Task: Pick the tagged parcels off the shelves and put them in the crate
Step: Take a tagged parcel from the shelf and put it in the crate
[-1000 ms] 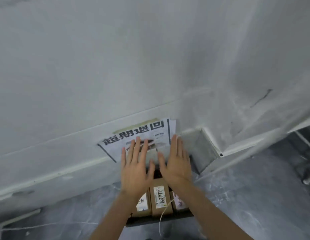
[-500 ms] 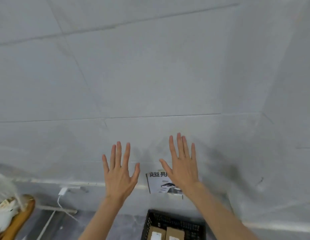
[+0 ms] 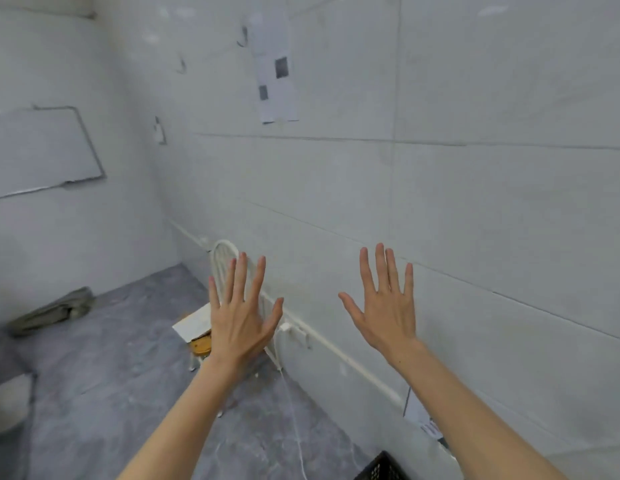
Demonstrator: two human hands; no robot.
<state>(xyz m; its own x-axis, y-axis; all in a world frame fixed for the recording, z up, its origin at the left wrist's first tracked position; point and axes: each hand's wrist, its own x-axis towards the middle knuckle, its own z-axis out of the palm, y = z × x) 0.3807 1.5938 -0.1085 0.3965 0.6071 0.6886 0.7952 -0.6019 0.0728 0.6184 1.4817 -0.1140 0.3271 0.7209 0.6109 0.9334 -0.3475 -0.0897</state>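
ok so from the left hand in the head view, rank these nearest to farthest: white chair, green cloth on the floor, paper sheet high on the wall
1. white chair: right behind the left hand, against the wall, partly covered by it.
2. green cloth: off to the left, on the floor by the side wall.
3. paper sheet: high up on the wall, well above the hand.

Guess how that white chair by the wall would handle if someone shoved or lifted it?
The white chair looks like thin bent wire or tube, so probably light for its size. Its narrow legs and tall arched back suggest it could tip if pushed high. A sheet of paper lies on the seat and would likely slide off. Much of it is hidden behind the left hand.
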